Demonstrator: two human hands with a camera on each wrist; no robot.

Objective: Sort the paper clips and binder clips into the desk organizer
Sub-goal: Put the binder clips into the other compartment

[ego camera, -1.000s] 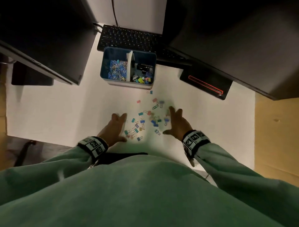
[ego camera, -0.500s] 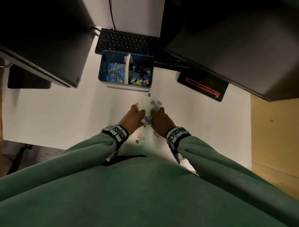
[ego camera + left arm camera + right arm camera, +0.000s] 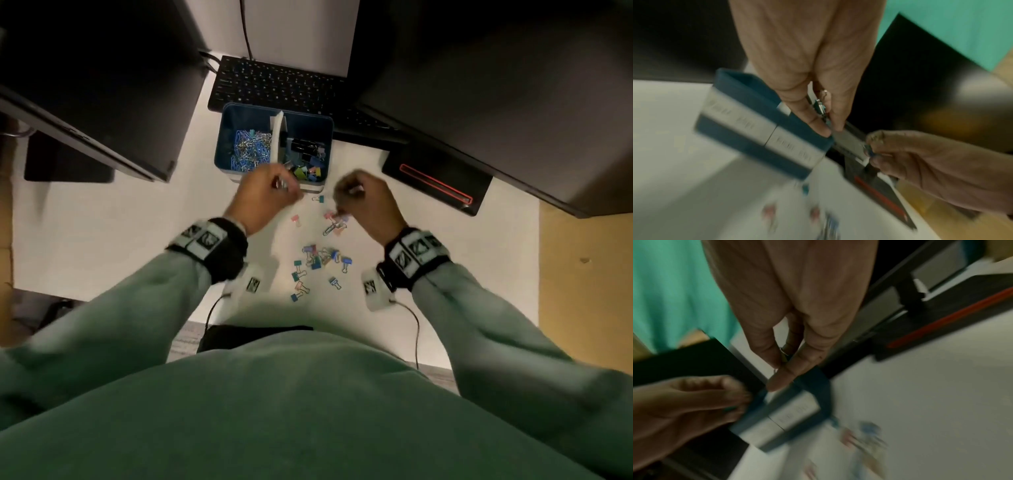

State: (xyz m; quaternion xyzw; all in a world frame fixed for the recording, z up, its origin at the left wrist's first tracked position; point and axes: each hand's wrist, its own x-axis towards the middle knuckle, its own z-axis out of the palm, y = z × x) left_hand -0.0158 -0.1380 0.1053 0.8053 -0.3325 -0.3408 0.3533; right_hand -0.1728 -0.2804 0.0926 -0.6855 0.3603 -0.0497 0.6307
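The blue two-part desk organizer stands past the pile, with paper clips in its left part and binder clips in its right. Loose coloured clips lie scattered on the white desk between my wrists. My left hand is curled at the organizer's front wall and pinches small clips. My right hand, just right of the organizer, is curled too and pinches small clips. The wrist views are blurred, so the kind of clip in either hand is unclear.
A black keyboard lies behind the organizer. Dark monitors overhang the desk at left and right. A black device with a red line sits at the right. The desk's right edge drops to a wooden floor.
Both hands went from spread flat beside the pile to closing together on clips, and have now lifted and moved forward to the organizer's front.
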